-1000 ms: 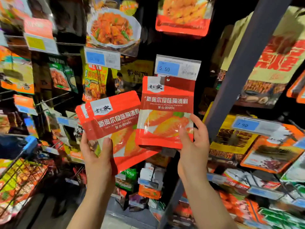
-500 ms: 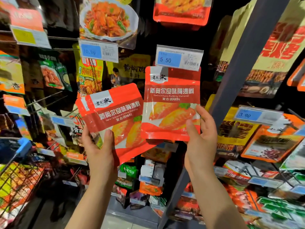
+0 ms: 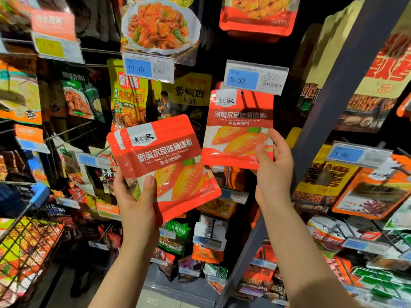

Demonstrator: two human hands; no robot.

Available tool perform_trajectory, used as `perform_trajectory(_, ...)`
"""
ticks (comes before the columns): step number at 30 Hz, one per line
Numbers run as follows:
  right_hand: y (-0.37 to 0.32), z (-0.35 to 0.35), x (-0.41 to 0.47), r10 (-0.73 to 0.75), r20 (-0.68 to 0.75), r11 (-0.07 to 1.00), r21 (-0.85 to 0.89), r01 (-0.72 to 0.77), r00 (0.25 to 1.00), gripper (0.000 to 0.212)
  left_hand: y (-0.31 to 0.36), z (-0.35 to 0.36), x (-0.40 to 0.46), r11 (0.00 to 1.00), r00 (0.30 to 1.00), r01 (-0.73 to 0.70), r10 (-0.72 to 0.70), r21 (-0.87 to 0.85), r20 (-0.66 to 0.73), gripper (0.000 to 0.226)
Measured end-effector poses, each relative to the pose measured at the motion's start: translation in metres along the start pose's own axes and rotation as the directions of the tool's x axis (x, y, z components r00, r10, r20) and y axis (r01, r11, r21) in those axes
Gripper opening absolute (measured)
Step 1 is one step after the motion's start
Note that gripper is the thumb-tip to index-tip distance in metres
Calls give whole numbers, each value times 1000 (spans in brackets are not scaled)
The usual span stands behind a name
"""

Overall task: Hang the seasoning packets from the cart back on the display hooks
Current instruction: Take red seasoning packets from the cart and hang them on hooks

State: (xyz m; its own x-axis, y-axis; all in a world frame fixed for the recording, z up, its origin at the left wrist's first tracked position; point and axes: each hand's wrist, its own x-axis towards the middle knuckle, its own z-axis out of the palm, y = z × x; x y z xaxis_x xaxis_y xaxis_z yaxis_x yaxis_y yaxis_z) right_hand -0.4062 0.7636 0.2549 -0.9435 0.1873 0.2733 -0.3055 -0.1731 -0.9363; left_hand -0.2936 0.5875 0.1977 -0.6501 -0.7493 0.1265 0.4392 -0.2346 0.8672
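My right hand (image 3: 274,172) pinches red packet (image 3: 240,130) under 5.50 tag (image 3: 255,77) (hole at hook). My left hand (image 3: 135,196) grips packet stack (image 3: 162,161).

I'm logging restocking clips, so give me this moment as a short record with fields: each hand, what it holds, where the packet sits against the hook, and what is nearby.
left hand: left hand grips a stack of red packets, held tilted
right hand: right hand pinches a single red packet by its lower right corner, upright
hook: the single packet's top hole is just under the 5.50 price tag; whether it is on the hook cannot be told
nearby: wire cart at lower left
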Motion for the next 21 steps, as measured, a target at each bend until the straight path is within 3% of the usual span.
perform_trajectory(8, 18, 28, 63, 125, 11, 972, -200, -120, 992, 58, 1, -17, 8, 998, 999, 30, -31, -53, -20, 53)
perform_trajectory(11, 17, 26, 61, 192, 33, 957, -228, -180, 981, 50, 2, -18, 7, 993, 997, 72, -71, -90, 20, 56)
perform_trajectory(13, 16, 21, 44, 141, 65, 936, -333, -112, 988, 47, 3, -15, 8, 992, 995, 92, -89, -88, 38, 58)
perform_trajectory(15, 13, 15, 17, 14, 90, 898, -439, 27, 996, 56, 2, -8, 8, 990, 994, 103, -99, -92, 54, 54)
perform_trajectory(17, 4, 12, -14, -74, 211, 889, -430, 160, 975, 73, -2, 0, 7, 987, 990, 120, -111, -107, 81, 47)
perform_trajectory(19, -5, 14, -39, 18, 359, 915, -382, 129, 933, 93, -5, 9, 6, 984, 986, 137, -125, -112, 110, 47)
perform_trajectory(21, -1, 16, -51, 136, 416, 915, -400, 46, 899, 102, -10, 16, 4, 985, 981, 145, -131, -89, 144, 53)
